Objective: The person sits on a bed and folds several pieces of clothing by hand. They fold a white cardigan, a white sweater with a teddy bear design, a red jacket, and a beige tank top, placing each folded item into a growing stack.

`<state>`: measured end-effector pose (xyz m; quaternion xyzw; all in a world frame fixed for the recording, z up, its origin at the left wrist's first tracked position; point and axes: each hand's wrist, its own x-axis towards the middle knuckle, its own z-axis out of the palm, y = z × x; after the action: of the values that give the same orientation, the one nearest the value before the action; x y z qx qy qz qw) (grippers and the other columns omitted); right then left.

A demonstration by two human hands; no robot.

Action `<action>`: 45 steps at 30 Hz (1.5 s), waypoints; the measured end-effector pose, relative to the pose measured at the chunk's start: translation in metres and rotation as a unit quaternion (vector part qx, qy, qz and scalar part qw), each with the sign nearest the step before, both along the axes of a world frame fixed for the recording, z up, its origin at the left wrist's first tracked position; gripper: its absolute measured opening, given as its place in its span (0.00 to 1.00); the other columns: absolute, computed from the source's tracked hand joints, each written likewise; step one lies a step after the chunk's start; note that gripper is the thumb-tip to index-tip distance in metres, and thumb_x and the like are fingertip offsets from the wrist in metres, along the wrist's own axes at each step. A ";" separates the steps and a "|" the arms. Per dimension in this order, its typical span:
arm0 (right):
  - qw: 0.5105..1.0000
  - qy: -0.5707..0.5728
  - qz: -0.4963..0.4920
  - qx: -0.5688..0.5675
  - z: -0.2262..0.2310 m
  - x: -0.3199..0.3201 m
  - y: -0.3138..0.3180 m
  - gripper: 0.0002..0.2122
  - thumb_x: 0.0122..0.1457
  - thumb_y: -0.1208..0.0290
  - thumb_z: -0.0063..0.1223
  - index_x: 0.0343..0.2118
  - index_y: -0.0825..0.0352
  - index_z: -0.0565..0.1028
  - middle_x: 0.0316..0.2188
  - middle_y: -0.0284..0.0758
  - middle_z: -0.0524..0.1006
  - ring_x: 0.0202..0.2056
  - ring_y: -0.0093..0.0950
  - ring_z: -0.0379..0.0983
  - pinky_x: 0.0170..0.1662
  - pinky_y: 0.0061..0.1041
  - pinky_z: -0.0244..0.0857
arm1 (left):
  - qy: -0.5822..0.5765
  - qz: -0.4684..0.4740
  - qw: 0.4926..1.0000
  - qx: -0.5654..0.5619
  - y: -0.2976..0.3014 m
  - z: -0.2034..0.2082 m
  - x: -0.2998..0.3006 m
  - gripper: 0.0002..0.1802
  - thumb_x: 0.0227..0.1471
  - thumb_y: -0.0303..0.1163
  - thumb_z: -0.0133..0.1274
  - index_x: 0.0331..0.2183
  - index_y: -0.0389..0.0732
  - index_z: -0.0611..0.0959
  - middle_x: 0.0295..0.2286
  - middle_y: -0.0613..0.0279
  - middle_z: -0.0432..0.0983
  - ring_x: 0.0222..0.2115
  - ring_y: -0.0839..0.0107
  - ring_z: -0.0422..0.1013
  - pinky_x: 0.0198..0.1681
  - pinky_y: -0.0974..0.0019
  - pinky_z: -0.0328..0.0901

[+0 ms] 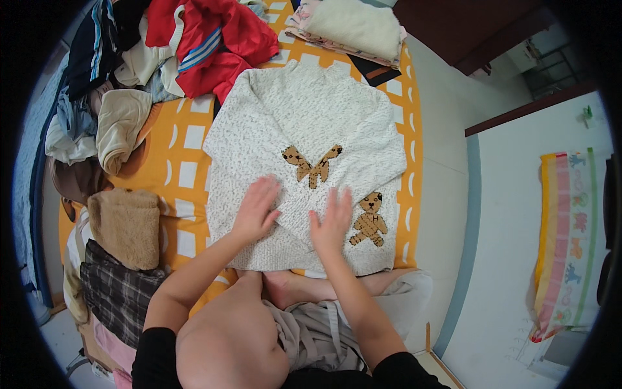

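Note:
A white speckled knit sweater [324, 113] with brown teddy bear patterns lies spread in front of me, its sleeves folded inward across the body. One whole bear shows at the lower right; two partial bears meet at the middle. My left hand [257, 209] rests on the lower middle of the knit, fingers stretched out. To its right, my right hand [332, 217] lies flat on the same sweater, left of the whole bear, fingers apart. Neither hand grips anything. The sweater's bottom hem is close to my crossed legs.
An orange and white patterned sheet [188, 139] covers the bed. Red clothing [220, 39] and a heap of mixed garments lie far left. A brown fleece piece [126, 227] and dark plaid cloth [120, 288] sit at left. A folded stack with a cream top [356, 26] lies at the far edge.

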<state>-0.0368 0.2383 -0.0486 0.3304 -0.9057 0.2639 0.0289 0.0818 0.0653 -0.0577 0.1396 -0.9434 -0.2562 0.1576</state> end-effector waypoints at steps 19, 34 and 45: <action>0.685 -0.503 -0.211 -0.482 0.021 -0.032 0.049 0.15 0.61 0.73 0.47 0.50 0.71 0.66 0.48 0.39 0.71 0.45 0.28 0.69 0.49 0.28 0.62 | -0.020 0.326 0.561 0.761 0.012 0.010 0.007 0.18 0.55 0.37 0.50 0.46 0.46 0.67 0.39 0.62 0.73 0.39 0.69 0.71 0.38 0.64 0.67; 0.874 -0.447 -0.149 -0.117 0.027 -0.028 0.084 0.27 0.51 0.78 0.58 0.54 0.72 0.60 0.51 0.45 0.68 0.52 0.35 0.65 0.55 0.31 0.58 | -0.351 0.224 0.759 0.501 -0.003 0.051 0.019 0.29 0.44 0.33 0.61 0.46 0.35 0.66 0.39 0.54 0.72 0.38 0.64 0.71 0.37 0.59 0.68; 0.976 0.004 0.114 0.186 -0.004 -0.022 0.021 0.30 0.57 0.57 0.49 0.61 0.60 0.57 0.64 0.43 0.48 0.64 0.45 0.42 0.63 0.49 0.35 | -0.157 -0.032 0.984 -0.075 0.016 0.012 -0.022 0.45 0.45 0.57 0.53 0.59 0.45 0.61 0.62 0.52 0.44 0.63 0.49 0.39 0.61 0.39 0.36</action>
<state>-0.0587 0.2592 -0.0530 0.4320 -0.8953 0.0912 -0.0596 0.0595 0.0811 -0.0453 0.1359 -0.9770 -0.1643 0.0095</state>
